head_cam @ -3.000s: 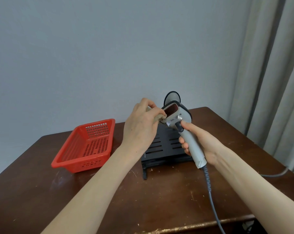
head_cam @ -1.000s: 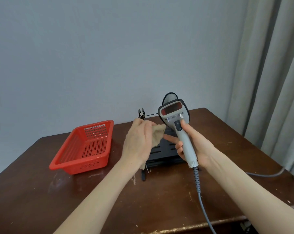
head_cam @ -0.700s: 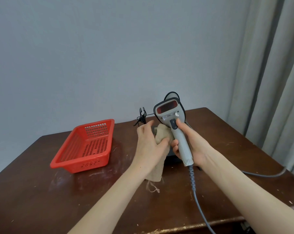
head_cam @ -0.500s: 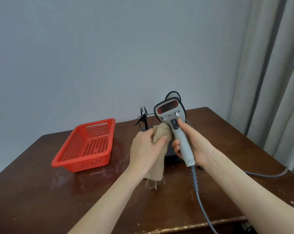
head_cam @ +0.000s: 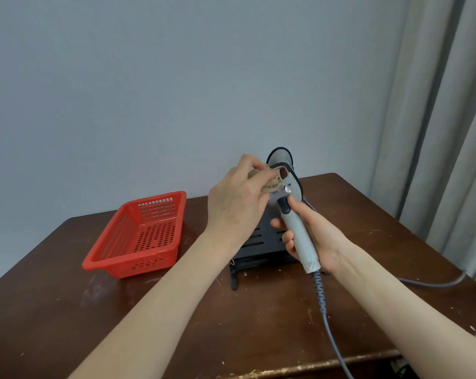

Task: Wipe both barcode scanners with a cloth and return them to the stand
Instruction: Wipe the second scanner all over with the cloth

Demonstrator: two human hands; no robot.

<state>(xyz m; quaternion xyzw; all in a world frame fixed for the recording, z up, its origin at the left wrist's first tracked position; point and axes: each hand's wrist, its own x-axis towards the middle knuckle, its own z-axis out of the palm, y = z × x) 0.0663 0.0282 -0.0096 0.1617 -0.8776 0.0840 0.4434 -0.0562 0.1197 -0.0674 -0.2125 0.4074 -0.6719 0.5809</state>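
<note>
Now the right hand (head_cam: 313, 236) wraps its fingers around the grey handle of a barcode scanner (head_cam: 295, 228), whose head rises above that grip, tilted toward the left hand (head_cam: 237, 201). The left hand pinches a bunched beige cloth (head_cam: 272, 179) and presses it against the scanner's red window. Its cable (head_cam: 324, 310) hangs below the right fist. Just behind both hands stands the black stand (head_cam: 261, 242), and the second scanner (head_cam: 280, 156) peeks above the cloth.

Basket (head_cam: 138, 265) beside stand (head_cam: 267, 243), gap between
</note>
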